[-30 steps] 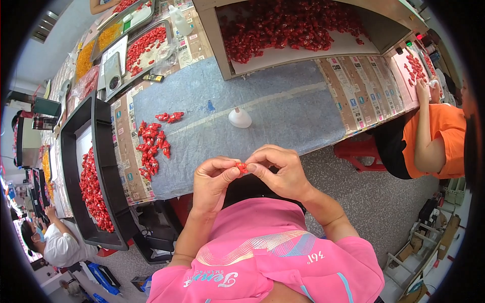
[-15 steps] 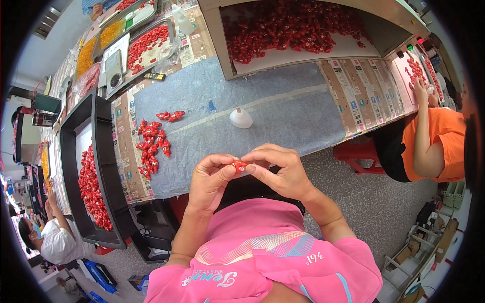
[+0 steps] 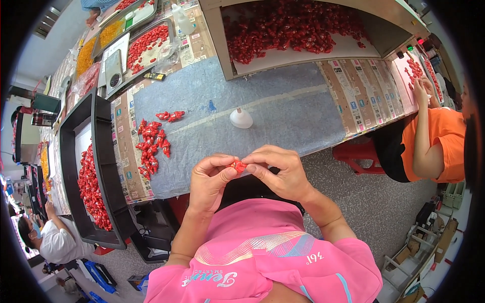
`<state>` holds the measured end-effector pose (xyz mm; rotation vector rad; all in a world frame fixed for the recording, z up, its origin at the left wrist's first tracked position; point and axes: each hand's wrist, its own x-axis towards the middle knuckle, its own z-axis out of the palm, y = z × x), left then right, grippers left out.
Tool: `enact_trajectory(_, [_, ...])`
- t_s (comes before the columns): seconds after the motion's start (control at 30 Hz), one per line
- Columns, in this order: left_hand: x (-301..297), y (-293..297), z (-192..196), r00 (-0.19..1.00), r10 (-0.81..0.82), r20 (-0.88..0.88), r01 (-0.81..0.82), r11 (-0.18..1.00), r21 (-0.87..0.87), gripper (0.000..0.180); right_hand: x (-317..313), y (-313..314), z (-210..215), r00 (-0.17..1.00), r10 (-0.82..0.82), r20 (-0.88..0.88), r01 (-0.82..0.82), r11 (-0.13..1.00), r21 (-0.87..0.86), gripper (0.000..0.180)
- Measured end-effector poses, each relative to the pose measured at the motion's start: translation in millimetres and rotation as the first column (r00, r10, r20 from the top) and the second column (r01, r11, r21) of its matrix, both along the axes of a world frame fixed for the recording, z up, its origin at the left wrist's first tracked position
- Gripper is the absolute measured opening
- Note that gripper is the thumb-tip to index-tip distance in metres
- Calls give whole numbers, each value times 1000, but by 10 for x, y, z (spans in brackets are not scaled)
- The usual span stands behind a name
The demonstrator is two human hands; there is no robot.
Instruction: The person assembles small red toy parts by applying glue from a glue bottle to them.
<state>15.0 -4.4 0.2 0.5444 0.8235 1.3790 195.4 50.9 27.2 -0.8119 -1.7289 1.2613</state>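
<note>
Looks like a small packing workshop, hand-assembly-line style. A long worktable [image 3: 283, 116] is covered in blue sheeting and taped-down cardboard, and loose red wrapped pieces [image 3: 150, 146] are piled on it. More are heaped in a big open bin [image 3: 303, 30] at the far side and in a black tray [image 3: 96, 166] on the left. Other workers are seated along the table, one in an orange shirt [image 3: 437, 141] at the right.

I had one red wrapped candy [image 3: 237, 165] pinched between my two hands, one white funnel [image 3: 241, 118] on the table, one black tray [image 3: 101, 151] at my left, two loose candy clusters [image 3: 151, 144] too dense to count
</note>
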Motion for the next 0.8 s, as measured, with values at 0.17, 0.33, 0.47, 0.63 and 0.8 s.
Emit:
enact_trajectory(0.17, [-5,15,9,1000,-2,-8,2,1000,-21,21,12,15,5,1000,0,10,-1,1000,14,14])
enact_trajectory(0.33, [-86,37,60,998,5,-57,-6,1000,-16,19,26,106,40,999,46,14,-47,997,57,15])
enact_trajectory(0.47, [-345,89,44,812,221,-541,-190,975,112,19,223,404,28,989,-116,93,86,956,282,16])
enact_trajectory(0.63, [-699,120,-22,497,404,-767,-232,914,332,18,617,1144,-6,803,-541,251,332,755,565,29])
enact_trajectory(0.8, [-711,138,17,48,409,-911,-245,889,386,17,669,1849,-72,685,-626,372,177,639,749,44])
